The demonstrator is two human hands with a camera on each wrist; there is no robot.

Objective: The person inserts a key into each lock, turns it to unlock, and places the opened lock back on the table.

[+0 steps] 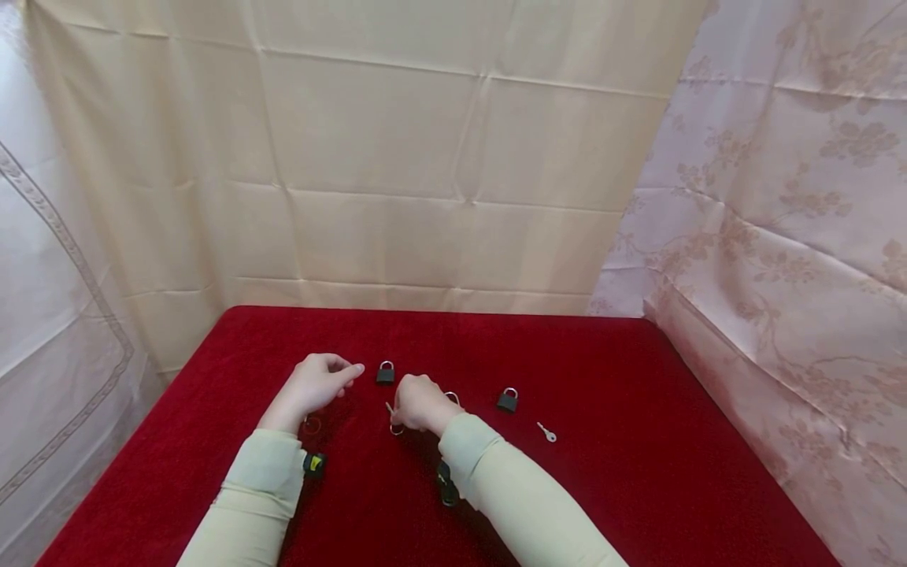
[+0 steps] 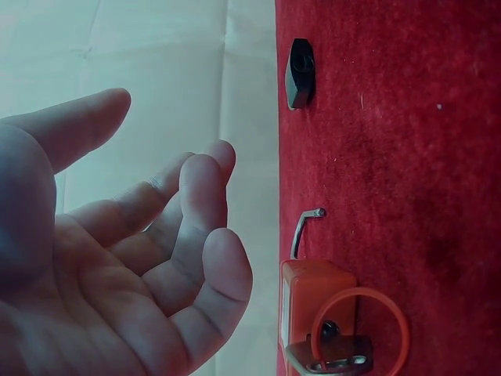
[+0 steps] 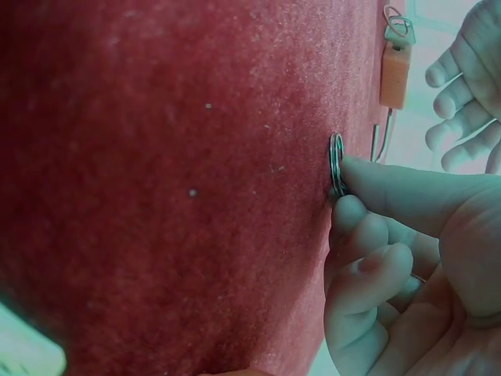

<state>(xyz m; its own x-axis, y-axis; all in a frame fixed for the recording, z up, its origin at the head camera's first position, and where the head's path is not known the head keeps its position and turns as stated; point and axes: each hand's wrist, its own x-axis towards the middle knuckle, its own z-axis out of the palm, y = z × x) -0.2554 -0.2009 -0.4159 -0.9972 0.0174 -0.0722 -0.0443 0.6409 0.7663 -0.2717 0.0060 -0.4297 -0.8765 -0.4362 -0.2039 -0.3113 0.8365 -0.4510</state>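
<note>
In the head view my right hand (image 1: pixel 423 404) reaches down to the cloth. Its thumb and finger pinch a metal key ring (image 3: pixel 337 163), and a thin key-like piece (image 1: pixel 389 408) shows beside the fingers. My left hand (image 1: pixel 322 384) hovers to the left, its fingers loosely curved around nothing. Below it in the left wrist view lies an orange padlock (image 2: pixel 317 294) with a key in it and a red ring (image 2: pixel 399 313) on the key. A black padlock (image 1: pixel 385 375) lies between and beyond the hands.
A second black padlock (image 1: pixel 507 401) and a loose key (image 1: pixel 546 431) lie to the right on the red cloth (image 1: pixel 602 488). Part of a metal loop (image 1: pixel 452 397) shows by my right wrist, the rest hidden. Curtains hang behind and at both sides.
</note>
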